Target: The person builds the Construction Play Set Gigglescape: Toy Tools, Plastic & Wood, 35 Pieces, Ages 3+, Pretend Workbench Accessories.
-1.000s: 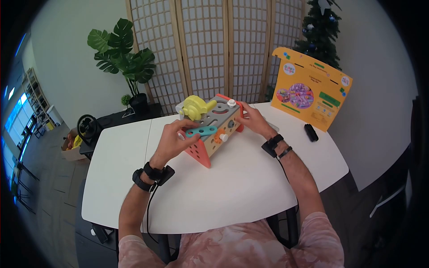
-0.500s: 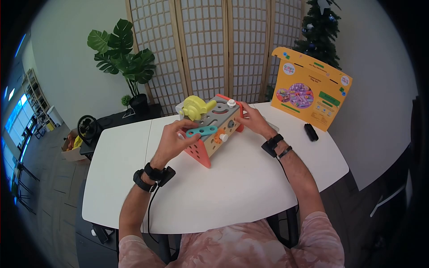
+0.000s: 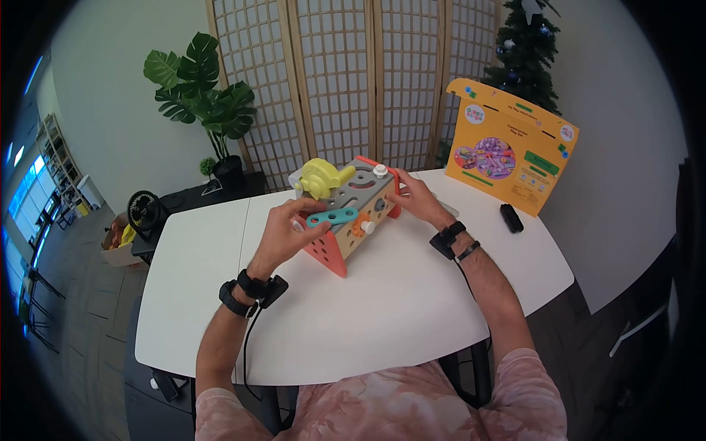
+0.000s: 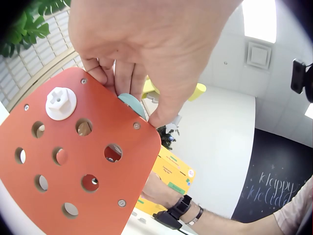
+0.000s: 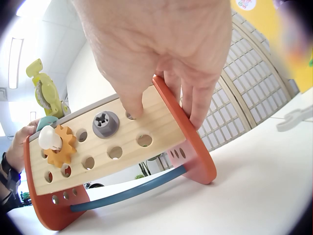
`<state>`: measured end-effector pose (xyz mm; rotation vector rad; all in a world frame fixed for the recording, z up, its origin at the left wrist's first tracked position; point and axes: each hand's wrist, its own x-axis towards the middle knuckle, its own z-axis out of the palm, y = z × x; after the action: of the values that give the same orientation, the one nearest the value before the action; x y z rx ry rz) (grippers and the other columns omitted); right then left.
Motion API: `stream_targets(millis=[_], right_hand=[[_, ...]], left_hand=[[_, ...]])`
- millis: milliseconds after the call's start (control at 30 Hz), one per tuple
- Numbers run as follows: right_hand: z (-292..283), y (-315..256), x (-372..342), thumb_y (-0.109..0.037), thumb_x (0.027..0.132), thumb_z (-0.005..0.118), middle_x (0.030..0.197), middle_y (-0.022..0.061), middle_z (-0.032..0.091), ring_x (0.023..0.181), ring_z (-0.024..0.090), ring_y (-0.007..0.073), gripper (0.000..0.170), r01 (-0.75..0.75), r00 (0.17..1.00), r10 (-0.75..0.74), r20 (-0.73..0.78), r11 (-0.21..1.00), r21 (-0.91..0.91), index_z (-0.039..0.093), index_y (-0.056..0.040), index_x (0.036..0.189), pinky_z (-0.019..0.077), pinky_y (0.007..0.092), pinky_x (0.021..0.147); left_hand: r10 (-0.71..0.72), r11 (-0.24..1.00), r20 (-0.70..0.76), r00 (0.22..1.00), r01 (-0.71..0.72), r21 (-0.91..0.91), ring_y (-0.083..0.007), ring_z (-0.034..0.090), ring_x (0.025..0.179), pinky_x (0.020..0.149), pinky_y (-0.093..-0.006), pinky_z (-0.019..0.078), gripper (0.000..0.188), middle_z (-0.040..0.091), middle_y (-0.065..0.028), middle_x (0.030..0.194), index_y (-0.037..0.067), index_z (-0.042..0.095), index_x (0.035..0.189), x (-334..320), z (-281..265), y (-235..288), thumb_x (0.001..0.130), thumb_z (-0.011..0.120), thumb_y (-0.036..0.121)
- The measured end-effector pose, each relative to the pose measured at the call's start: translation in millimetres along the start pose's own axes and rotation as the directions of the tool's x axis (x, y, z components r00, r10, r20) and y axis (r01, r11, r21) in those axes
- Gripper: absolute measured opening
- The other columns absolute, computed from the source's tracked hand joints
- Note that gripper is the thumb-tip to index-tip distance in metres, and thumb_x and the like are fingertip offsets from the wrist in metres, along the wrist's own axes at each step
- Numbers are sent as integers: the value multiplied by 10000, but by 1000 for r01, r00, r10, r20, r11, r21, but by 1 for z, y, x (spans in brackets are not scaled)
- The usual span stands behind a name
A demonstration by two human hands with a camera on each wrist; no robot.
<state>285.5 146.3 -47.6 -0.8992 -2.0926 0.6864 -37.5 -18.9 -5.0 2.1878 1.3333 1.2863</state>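
A toy workbench with red end panels [image 4: 63,171] and a wooden side [image 5: 100,161] stands at an angle on the table. My left hand [image 3: 280,232] grips its near left end, fingers and thumb around the top edge beside a teal strip with holes [image 3: 332,217]. At the far right end my right hand [image 3: 418,202] holds the red panel [image 5: 188,132], thumb on the wooden side. A yellow toy piece [image 3: 321,178] sits on the grey top. An orange gear [image 5: 62,146] with a white bolt [image 5: 49,138] and a grey bolt [image 5: 105,125] are on the wooden side.
An orange-yellow box [image 3: 511,147] stands at the table's back right, with a black object [image 3: 512,218] before it. A light grey tool [image 5: 295,119] lies right of the workbench. Behind the white table [image 3: 382,316] are a folding screen [image 3: 334,81] and a potted plant [image 3: 229,169].
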Motion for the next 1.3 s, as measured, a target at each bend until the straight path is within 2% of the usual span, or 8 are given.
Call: stream_targets(millis=[100,167,300,367,667,1000,1167,1300], right_hand=[[-1,-2,1,-180,1019,757,1288,209,743,1139,773,334,639,-19,1000,19,5,1000,-3,436,-97,1565,646,427,953],[-6,-7,5,-180,1019,758,1289,209,742,1144,771,333,641,-38,999,38,11,999,0,433,-99,1567,645,427,954],[-2,-6,-3,-190,1030,752,1339,197,715,1186,752,324,645,-31,999,31,26,999,7,427,-96,1580,628,424,979],[-2,-3,0,-191,1024,759,1297,208,739,1158,766,331,648,-6,1000,6,17,1000,3,426,-103,1573,639,431,956],[0,1,0,-184,1035,744,1330,205,723,1158,761,315,648,3,1000,-3,21,1000,21,418,-96,1587,632,423,958],[-5,3,6,-212,1049,731,1410,194,679,1188,736,287,679,3,998,-7,60,998,68,394,-97,1627,608,404,989],[-29,21,3,-244,1083,688,1486,155,633,1238,704,273,665,-60,998,60,2,998,-9,384,-94,1655,587,370,999],[-57,52,-6,-207,1100,632,1378,141,711,1115,725,250,453,-139,988,133,-81,987,-80,563,-43,1517,587,370,959]], left_hand=[[1,1000,9,1000,-1,-7,-204,742,1026,951,-348,574,421,802,-120,1128,19,782,1221,3,-2,0,852,897,186],[-39,999,38,999,41,-31,-179,725,1067,1065,-386,501,444,805,-91,1140,16,782,1224,10,-6,5,864,897,248],[4,1000,12,1000,-4,-16,-188,732,1049,965,-344,566,455,803,-104,1150,18,777,1220,-1,-2,2,835,920,214],[-53,997,61,997,57,-54,-189,718,1104,1072,-392,497,556,796,-105,1181,22,771,1247,1,-5,6,808,956,310],[-18,999,86,996,20,-28,-236,720,1206,1121,-412,492,727,778,-122,1267,24,718,1338,-5,-4,0,736,1003,316],[-11,1000,91,996,13,-22,-226,726,1177,1064,-371,531,712,778,-121,1263,14,713,1339,-2,-9,2,738,1005,260],[80,993,-67,995,-85,-82,-202,736,1113,982,-359,566,631,788,-101,1224,35,738,1293,-14,-13,-12,760,994,256],[32,999,-127,991,-29,32,-176,709,1155,973,-342,541,465,772,-70,1259,51,751,1248,-26,-34,-12,833,932,159]])
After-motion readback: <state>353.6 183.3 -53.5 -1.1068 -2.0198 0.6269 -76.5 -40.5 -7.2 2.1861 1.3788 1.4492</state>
